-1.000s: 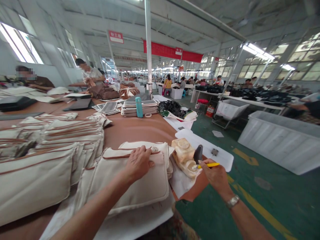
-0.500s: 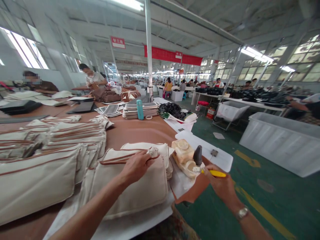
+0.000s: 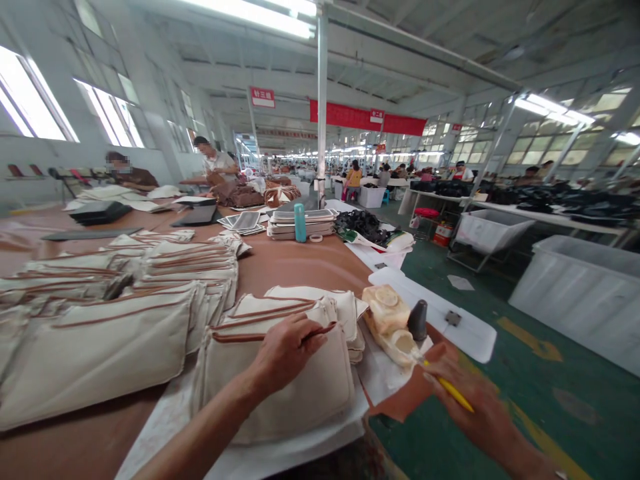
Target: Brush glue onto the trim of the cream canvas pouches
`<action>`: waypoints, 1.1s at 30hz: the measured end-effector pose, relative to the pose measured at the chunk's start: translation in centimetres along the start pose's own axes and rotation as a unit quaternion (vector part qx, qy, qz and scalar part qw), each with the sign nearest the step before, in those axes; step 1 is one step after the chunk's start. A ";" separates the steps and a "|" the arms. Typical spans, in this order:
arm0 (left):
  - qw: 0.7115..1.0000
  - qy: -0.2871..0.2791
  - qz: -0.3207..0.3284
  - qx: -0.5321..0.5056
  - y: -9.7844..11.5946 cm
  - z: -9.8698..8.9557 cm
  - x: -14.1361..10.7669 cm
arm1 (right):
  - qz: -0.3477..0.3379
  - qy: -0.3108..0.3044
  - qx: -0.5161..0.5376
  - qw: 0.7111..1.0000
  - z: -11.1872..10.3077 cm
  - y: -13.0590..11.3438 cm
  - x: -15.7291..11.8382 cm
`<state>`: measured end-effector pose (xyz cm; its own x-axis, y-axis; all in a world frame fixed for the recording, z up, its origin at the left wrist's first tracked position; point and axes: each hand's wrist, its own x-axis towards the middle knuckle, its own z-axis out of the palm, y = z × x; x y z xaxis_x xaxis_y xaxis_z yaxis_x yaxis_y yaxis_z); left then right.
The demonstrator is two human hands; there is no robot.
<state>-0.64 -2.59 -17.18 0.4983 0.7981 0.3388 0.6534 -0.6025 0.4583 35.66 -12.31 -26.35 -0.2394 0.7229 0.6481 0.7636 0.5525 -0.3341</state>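
My left hand (image 3: pixel 293 347) pinches the brown-trimmed top edge of the front cream fabric piece (image 3: pixel 295 397), which leans on a stack of similar pieces. At the right, my right hand (image 3: pixel 463 387) holds a yellow-handled brush (image 3: pixel 456 395). Its pale tip is at the mouth of a stained, cut-open plastic container (image 3: pixel 403 343). A yellowed plastic bottle (image 3: pixel 385 308) lies behind that opening, and a dark cone-shaped object (image 3: pixel 417 320) stands beside it.
More cream pieces (image 3: pixel 120 327) lie in rows at the left. A teal bottle (image 3: pixel 299 223) stands by stacked panels on the brown table (image 3: pixel 280 263). White bins (image 3: pixel 580 287) stand on the floor at the right. Two people work behind the table at the back left.
The view has shifted, so the scene sits further right. The brush handle has tilted, its lower end now pointing down to the right. My left hand still grips the fabric edge.
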 end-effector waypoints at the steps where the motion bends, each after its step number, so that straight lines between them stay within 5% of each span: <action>1: 1.000 -0.006 -0.005 -0.013 0.2 -0.1 -0.2 | 0.030 0.041 0.023 0.998 -0.3 -0.7 0.3; 5: 0.995 -0.036 -0.027 -0.088 1.0 -0.2 -0.8 | 0.203 0.185 0.159 0.948 -1.3 -5.1 2.6; 10: 0.988 -0.061 -0.041 -0.139 2.1 -1.0 -1.3 | 0.192 0.279 0.322 0.884 -0.2 -10.7 6.2; 13: 0.985 -0.075 -0.051 -0.146 2.9 -1.6 -1.5 | 0.129 0.270 0.328 0.896 0.9 -12.7 7.6; 18: 0.970 -0.097 -0.078 -0.207 3.6 -2.2 -1.7 | 0.043 0.234 0.146 0.960 1.2 -13.4 8.1; 25: 0.953 -0.105 -0.101 -0.265 3.7 -1.9 -1.8 | 0.025 0.257 0.103 0.961 0.1 -14.4 7.7; 28: 0.970 -0.074 -0.069 -0.221 3.8 -1.6 -2.1 | 0.002 0.238 0.074 0.968 0.4 -14.2 7.8; 33: 0.995 0.031 0.084 -0.039 4.6 -1.9 -4.0 | 0.109 0.293 0.179 0.933 -0.7 -12.8 6.8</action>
<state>-0.72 -8.51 -14.91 0.5583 0.6868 0.4654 0.5161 -0.7268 0.4533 24.70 -14.71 -17.16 0.3464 0.5419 0.7658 0.4812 0.5981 -0.6409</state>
